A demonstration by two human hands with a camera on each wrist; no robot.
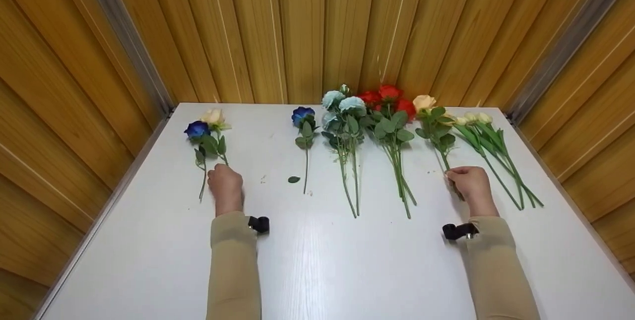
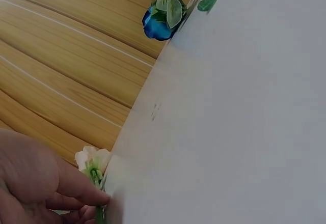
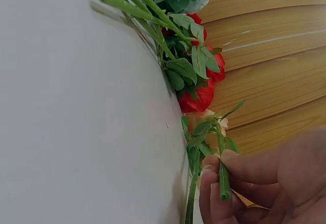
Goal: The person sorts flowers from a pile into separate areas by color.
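Note:
At the left of the table, my left hand [image 1: 226, 187] pinches the lower stem of a cream rose [image 1: 213, 117]. A blue rose [image 1: 197, 130] lies right beside it, its stem to the left of the hand. In the left wrist view the cream rose [image 2: 93, 159] shows just past the fingertips. My right hand [image 1: 470, 186] pinches a green stem near its cut end, below a peach rose [image 1: 424, 102]. Seen from the right wrist, that stem [image 3: 222, 168] sits between thumb and fingers, and a second leafy stem [image 3: 192, 193] runs alongside, outside the pinch.
Between the hands lie another blue rose [image 1: 302, 115], light blue flowers [image 1: 351, 105] and red roses [image 1: 390, 93]. White tulips [image 1: 482, 118] lie right of the right hand. A loose leaf [image 1: 293, 179] is on the white table [image 1: 317, 260]. A wood-panelled wall [image 1: 297, 32] stands behind.

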